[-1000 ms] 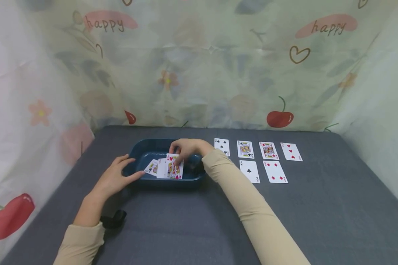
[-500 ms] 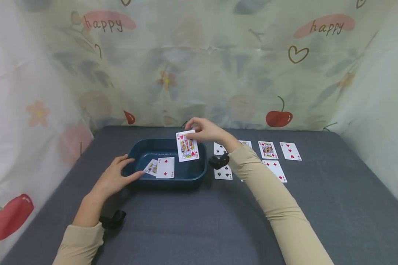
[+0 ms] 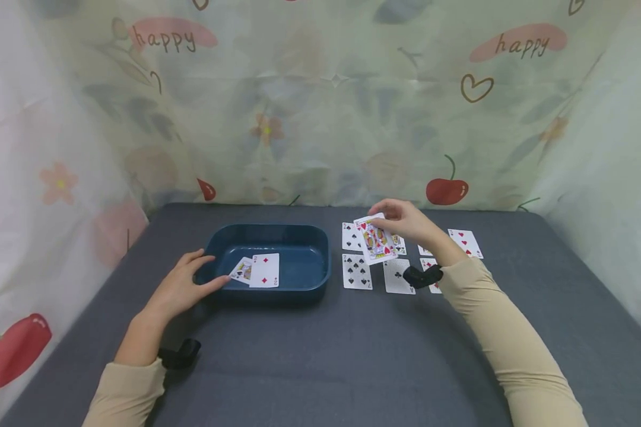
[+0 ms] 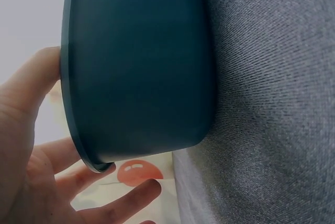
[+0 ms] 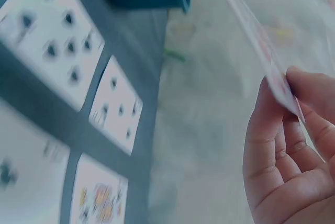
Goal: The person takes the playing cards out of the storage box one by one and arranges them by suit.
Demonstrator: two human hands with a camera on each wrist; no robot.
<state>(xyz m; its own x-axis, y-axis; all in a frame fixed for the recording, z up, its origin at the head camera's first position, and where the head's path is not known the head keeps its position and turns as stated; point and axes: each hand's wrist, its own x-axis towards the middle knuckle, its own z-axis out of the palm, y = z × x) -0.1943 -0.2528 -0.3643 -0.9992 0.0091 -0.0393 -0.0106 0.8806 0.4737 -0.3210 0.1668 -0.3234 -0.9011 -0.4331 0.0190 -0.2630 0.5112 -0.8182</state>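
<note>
My right hand (image 3: 408,222) pinches a playing card (image 3: 376,240), a face card of hearts, between thumb and fingers. In the head view the card is tilted above the face-up cards at the tray's right. The right wrist view shows the same card (image 5: 261,46) nearly edge-on. At the left end of the dark blue tray (image 3: 320,261), my left hand (image 3: 178,287) holds the rim, thumb over the front edge. Its fingertips meet the rim's corner in the left wrist view. A two of diamonds (image 3: 265,270) lies in the tray, partly over another face card (image 3: 240,270).
Two rows of cards lie right of the tray. A seven of spades (image 3: 357,271) and a club card (image 3: 399,274) are in front, a five of spades (image 3: 349,237) and a three of hearts (image 3: 465,242) behind. My right arm hides parts of others. A patterned curtain (image 3: 320,118) hangs behind.
My right hand has lifted the heart face card out of the tray and carried it right, over the laid-out cards. The two of diamonds is now uncovered. My left hand has stayed put.
</note>
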